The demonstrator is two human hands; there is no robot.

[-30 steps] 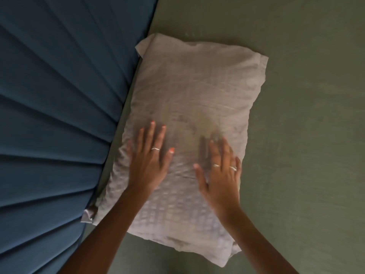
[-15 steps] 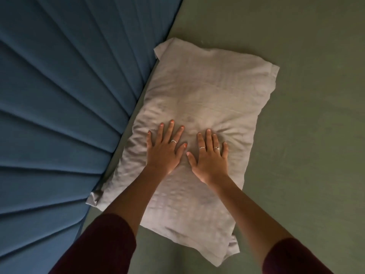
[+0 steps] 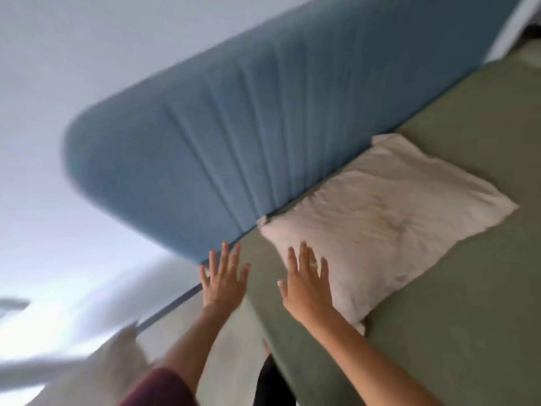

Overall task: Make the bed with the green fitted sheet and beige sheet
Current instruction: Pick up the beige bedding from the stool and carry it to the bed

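Hovering with fingers spread and straight, both hands hold nothing. Left hand (image 3: pixel 224 278) sits at about 7 o'clock from frame centre, over the bed's near corner edge; contact with the bed cannot be told through motion blur. Right hand (image 3: pixel 304 281) is just at 3 o'clock of the left, its fingertips overlapping the near end of the beige pillow (image 3: pixel 380 224). Pillow lies on the green fitted sheet (image 3: pixel 468 303), its long side against the blue headboard (image 3: pixel 219 148) at 10 o'clock. Green sheet covers the mattress from 1 to 5 o'clock. Beige fabric (image 3: pixel 96 373), blurred, at 8 o'clock, off the bed. White wall (image 3: pixel 87 39) at 11 o'clock.
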